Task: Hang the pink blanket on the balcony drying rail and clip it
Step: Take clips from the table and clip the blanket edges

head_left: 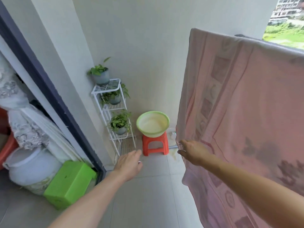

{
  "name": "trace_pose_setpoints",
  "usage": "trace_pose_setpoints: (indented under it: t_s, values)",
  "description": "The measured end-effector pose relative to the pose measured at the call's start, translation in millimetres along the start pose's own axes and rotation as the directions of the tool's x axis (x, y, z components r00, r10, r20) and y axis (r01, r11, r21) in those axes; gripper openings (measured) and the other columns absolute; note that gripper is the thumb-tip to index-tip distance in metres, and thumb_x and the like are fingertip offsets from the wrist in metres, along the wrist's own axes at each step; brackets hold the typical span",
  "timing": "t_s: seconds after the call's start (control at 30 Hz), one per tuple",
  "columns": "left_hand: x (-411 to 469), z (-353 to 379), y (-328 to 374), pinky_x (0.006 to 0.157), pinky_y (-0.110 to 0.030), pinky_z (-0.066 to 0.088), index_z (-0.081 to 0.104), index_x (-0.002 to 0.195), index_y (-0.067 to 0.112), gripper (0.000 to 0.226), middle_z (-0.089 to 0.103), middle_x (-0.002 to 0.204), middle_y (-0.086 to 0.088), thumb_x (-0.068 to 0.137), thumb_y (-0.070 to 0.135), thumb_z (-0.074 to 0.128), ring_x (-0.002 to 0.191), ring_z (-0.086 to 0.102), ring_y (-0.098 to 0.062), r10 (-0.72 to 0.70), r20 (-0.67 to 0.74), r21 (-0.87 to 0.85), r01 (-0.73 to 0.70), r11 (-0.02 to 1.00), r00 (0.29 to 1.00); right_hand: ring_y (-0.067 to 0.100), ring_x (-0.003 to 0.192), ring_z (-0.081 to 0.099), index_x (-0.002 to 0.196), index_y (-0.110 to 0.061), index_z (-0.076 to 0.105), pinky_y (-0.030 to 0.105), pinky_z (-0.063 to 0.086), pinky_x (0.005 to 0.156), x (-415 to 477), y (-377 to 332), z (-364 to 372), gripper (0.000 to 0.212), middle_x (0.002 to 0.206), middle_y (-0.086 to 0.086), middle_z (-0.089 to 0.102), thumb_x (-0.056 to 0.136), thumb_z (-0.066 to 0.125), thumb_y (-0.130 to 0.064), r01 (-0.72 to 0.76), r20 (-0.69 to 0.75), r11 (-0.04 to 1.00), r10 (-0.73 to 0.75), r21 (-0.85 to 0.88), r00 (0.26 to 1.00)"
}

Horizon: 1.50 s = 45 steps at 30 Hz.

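You're out on a home balcony: pale grey floor tiles [148,195] underfoot, a white wire plant rack [107,87] in the corner with potted green plants [100,74] on its tiers. There's a light green plastic basin [153,113] on a small orange plastic stool [155,145], a pink patterned blanket [246,112] hung up on your right, a multi-storey block [286,9] and grass [287,35] beyond.
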<state>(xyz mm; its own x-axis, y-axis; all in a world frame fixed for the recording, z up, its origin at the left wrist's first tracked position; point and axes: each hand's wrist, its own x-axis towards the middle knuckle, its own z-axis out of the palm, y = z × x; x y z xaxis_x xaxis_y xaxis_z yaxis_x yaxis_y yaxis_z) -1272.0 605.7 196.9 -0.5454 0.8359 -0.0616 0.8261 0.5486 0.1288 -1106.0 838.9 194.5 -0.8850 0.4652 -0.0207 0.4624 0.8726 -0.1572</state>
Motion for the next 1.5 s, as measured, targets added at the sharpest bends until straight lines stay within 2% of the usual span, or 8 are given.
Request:
trace_pose_setpoints:
  t_s: [0.6,0.87,1.07,1.2,1.3,1.37,1.43,1.5]
  values:
    - [393,-49,-36,0.083,-0.039,0.048,0.054,0.119,0.022,0.034,0.063,0.119,-0.001,0.087,0.032,0.049,0.107,0.060,-0.029,0.331,-0.007,0.028,-0.331,0.943,0.943,0.031,0.113,0.056,0.125,-0.016,0.055,0.037,0.045,0.082,265,100,-75,0.042,0.120,0.008,0.062,0.093,0.054,-0.043,-0.298,-0.193,0.953,0.301,0.044,0.934]
    - [532,-71,2,0.075,-0.032,0.040,0.061,0.109,0.021,0.028,0.064,0.110,0.003,0.083,0.026,0.051,0.100,0.060,-0.024,0.301,-0.083,-0.094,-0.309,0.947,0.950,0.030,0.106,0.059,0.121,-0.014,0.058,0.040,0.051,0.074,378,143,-170,0.040,0.114,0.005,0.064,0.093,0.057,-0.042,-0.218,-0.490,0.975,0.174,-0.034,0.854]
    - [638,-97,30,0.076,-0.030,0.041,0.064,0.101,0.025,0.022,0.065,0.103,0.007,0.083,0.034,0.056,0.100,0.060,-0.018,0.315,-0.142,-0.128,-0.332,0.934,0.939,0.026,0.109,0.058,0.122,-0.013,0.058,0.035,0.044,0.072,477,168,-273,0.039,0.113,0.003,0.065,0.093,0.058,-0.039,-0.146,-0.699,0.987,0.056,-0.070,0.713]
    - [704,-123,43,0.075,-0.029,0.043,0.066,0.100,0.025,0.024,0.063,0.094,0.008,0.082,0.039,0.063,0.095,0.060,-0.017,0.278,-0.188,-0.282,-0.323,0.904,0.942,0.030,0.109,0.059,0.129,-0.015,0.050,0.034,0.036,0.074,541,193,-320,0.040,0.124,0.003,0.061,0.097,0.050,-0.039,-0.244,-0.675,0.970,0.185,0.007,0.714]
    - [749,-141,60,0.080,-0.033,0.051,0.068,0.103,0.023,0.030,0.064,0.089,0.008,0.080,0.041,0.069,0.086,0.062,-0.015,0.291,-0.174,-0.482,-0.339,0.808,0.941,0.034,0.108,0.057,0.127,-0.013,0.049,0.035,0.033,0.074,567,217,-348,0.039,0.125,0.009,0.060,0.096,0.048,-0.037,-0.409,-0.643,0.909,0.359,0.077,0.677]
    - [770,-158,75,0.069,-0.030,0.055,0.068,0.109,0.019,0.033,0.067,0.096,0.000,0.081,0.036,0.073,0.073,0.061,-0.016,0.301,-0.153,-0.691,-0.320,0.648,0.941,0.034,0.104,0.058,0.119,-0.015,0.053,0.034,0.035,0.073,571,230,-366,0.037,0.116,0.009,0.063,0.089,0.058,-0.036,-0.482,-0.601,0.869,0.443,0.108,0.665]
    - [803,-174,90,0.047,-0.018,0.046,0.063,0.120,0.014,0.039,0.064,0.108,-0.009,0.085,0.028,0.072,0.061,0.056,-0.015,0.362,-0.094,-0.838,-0.270,0.473,0.927,0.030,0.087,0.055,0.091,-0.021,0.058,0.032,0.036,0.063,584,245,-375,0.023,0.093,0.003,0.060,0.077,0.070,-0.035,-0.551,-0.523,0.815,0.555,0.182,0.648]
    - [832,-185,107,0.039,-0.017,0.035,0.057,0.129,0.015,0.046,0.061,0.116,-0.008,0.087,0.029,0.071,0.059,0.054,-0.014,0.446,-0.041,-0.895,-0.231,0.382,0.894,0.025,0.068,0.041,0.062,-0.020,0.042,0.030,0.029,0.052,595,256,-379,0.037,0.069,-0.002,0.044,0.070,0.076,-0.034,-0.577,-0.426,0.755,0.653,0.310,0.626]
